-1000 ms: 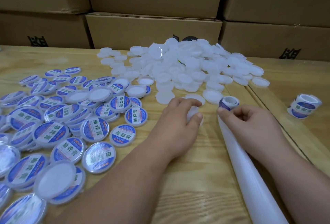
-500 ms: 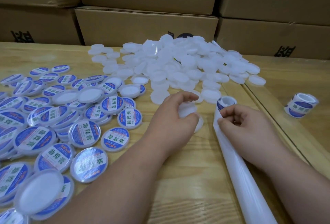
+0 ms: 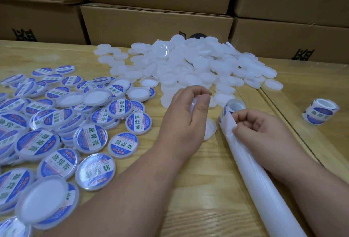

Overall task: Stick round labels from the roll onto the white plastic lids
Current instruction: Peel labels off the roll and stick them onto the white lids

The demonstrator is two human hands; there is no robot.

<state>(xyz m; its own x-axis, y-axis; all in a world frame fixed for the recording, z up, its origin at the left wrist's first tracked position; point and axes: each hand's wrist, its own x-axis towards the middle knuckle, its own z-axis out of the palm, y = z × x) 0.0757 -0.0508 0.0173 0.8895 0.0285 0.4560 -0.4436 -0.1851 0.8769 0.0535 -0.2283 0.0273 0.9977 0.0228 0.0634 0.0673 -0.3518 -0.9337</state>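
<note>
Since half a second ago the left hand (image 3: 186,115) has lifted a blank round white plastic lid (image 3: 194,104) off the pale wooden table (image 3: 198,189) and turned it on edge, fingers and thumb curled round its rim at centre frame, while another blank lid (image 3: 210,128) lies flat on the wood just beneath that hand. Nearest, at lower right, the long glossy white strip of backing paper (image 3: 258,183) trails toward the bottom edge; up its length the right hand (image 3: 264,131) pinches the strip with thumb and forefinger where it leaves the small roll of blue-and-white round labels (image 3: 232,108), apparently working a label loose, though none is plainly seen in the fingers. Lower left and left of frame holds the spread of finished lids bearing blue labels (image 3: 90,138), some flipped hollow side up. Farther up, at upper centre, sits the heap of unlabelled white lids (image 3: 188,66), and at the right edge a spare label roll (image 3: 320,112) stands well apart. Brown cardboard cartons (image 3: 156,23) wall the top. The lid looks feather-light, stiff but thin and smooth, so it should slide easily and is best held by the rim, leaving the flat face free. Labels are probably flimsy and tacky, best taken by the very edge so they do not curl onto themselves or the fingers.
</note>
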